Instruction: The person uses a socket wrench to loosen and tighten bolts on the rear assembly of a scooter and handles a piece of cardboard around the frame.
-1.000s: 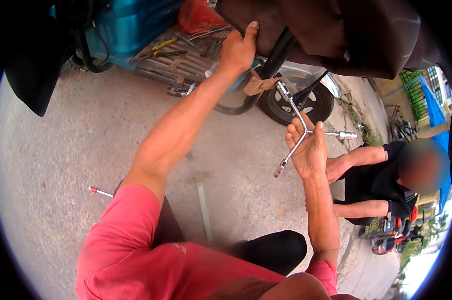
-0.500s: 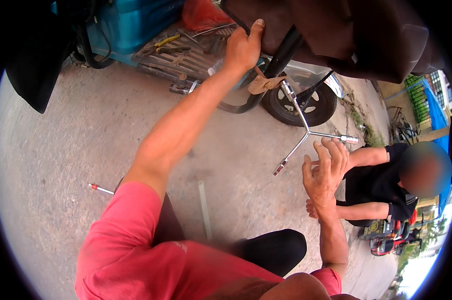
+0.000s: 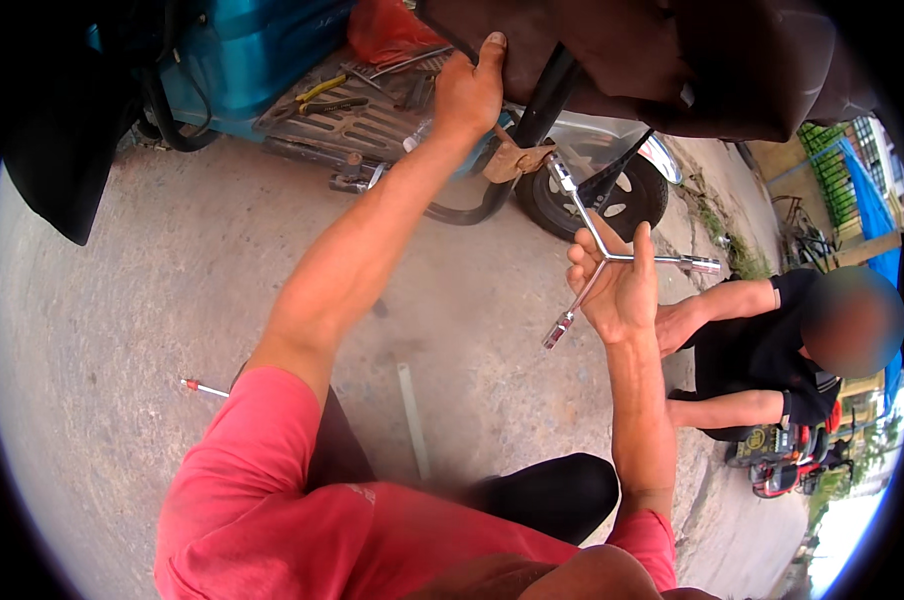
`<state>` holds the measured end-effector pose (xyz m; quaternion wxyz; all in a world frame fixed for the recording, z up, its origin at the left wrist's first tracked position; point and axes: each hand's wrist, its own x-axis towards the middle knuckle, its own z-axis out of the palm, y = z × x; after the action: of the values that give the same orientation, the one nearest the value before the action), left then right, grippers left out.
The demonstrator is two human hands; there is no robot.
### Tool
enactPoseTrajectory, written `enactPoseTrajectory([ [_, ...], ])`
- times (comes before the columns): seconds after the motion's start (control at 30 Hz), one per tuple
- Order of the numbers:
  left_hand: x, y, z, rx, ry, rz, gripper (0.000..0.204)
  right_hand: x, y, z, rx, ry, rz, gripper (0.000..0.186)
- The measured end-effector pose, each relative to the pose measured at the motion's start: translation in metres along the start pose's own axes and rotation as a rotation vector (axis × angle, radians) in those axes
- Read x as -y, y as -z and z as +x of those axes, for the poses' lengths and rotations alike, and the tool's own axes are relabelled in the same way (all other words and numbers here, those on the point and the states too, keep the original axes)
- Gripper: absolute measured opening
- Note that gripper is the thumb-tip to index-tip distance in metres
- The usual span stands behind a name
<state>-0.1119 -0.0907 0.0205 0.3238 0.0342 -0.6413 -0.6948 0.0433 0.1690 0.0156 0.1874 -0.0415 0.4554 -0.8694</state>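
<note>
A chrome Y-shaped socket wrench (image 3: 604, 257) has one arm end against a rusty metal bracket (image 3: 517, 163) beside a black tube (image 3: 549, 98). My right hand (image 3: 620, 292), palm upward, cups the wrench's hub, its fingers loosely curled on one side and the thumb upright on the other. My left hand (image 3: 470, 95) is closed near the bracket, with the thumb along the edge of a dark brown cover (image 3: 622, 65). Its other fingers are turned away, and what they wrap round is hidden.
Pliers (image 3: 324, 88) and other tools lie on a slatted footboard (image 3: 347, 125) by a blue body panel (image 3: 247, 65). A wheel (image 3: 612, 200) stands behind the wrench. Another person (image 3: 762, 350) crouches at right. A red-tipped rod (image 3: 204, 387) and a pale strip (image 3: 412, 420) lie on the concrete.
My right hand has moved up and left from beside the wrench to its hub and turned palm upward. My left hand stays at the cover. The other person's arms have shifted.
</note>
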Motion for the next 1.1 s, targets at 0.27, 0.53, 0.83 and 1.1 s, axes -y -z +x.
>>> enactPoseTrajectory([
  [0.27,-0.007,0.002,-0.006,-0.006,-0.012,0.066,0.076,-0.004,0.011,-0.016,-0.302,0.127,-0.482,0.058],
  [0.53,0.001,-0.001,-0.003,0.01,-0.086,0.019,0.078,0.008,0.021,-0.026,-0.328,0.29,-1.137,0.059],
  [0.83,-0.013,0.001,-0.01,0.0,-0.047,0.05,0.077,0.0,0.021,-0.011,-0.441,-0.095,-0.141,0.048],
  [1.1,0.0,-0.003,-0.001,0.03,-0.074,-0.006,0.07,-0.008,0.037,-0.039,-0.528,0.63,-1.544,0.036],
])
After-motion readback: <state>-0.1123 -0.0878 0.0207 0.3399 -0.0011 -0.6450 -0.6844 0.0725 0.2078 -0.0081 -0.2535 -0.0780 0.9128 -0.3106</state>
